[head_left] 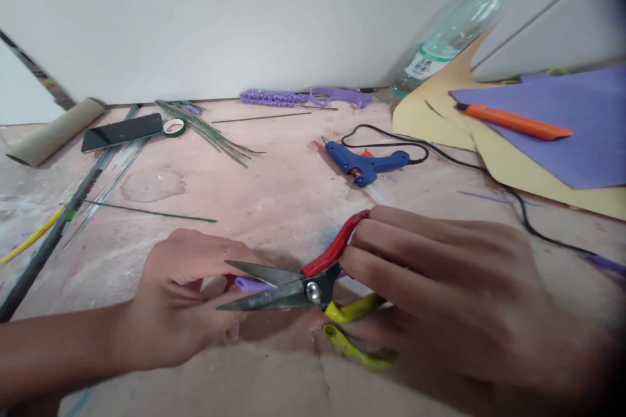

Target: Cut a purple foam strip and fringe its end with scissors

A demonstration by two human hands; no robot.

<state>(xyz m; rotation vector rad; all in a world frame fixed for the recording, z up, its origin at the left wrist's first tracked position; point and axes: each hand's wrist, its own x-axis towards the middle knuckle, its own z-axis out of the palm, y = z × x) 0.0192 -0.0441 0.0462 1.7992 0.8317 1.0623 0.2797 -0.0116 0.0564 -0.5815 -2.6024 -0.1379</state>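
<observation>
My right hand (440, 287) grips a pair of scissors (278, 296) by its handles, one wrapped red and one yellow-green. The dark blades stand apart and point left, toward my left hand (190, 300). Between the blades lies a small purple strip (252, 283), which looks like paper or foam sheet. My left thumb and fingers pinch this strip at its left end; the fingertips are partly hidden behind the blades. Both hands are low over the front of the table.
A blue glue gun (364, 163) lies behind my hands, its black cord running right. Purple and yellow sheets (548, 169) carry an orange cutter (518, 122). A bottle (450, 32) leans against the wall. Green wires (205, 130), tape (174, 127), a phone (122, 132) and a cardboard tube (56, 133) lie left.
</observation>
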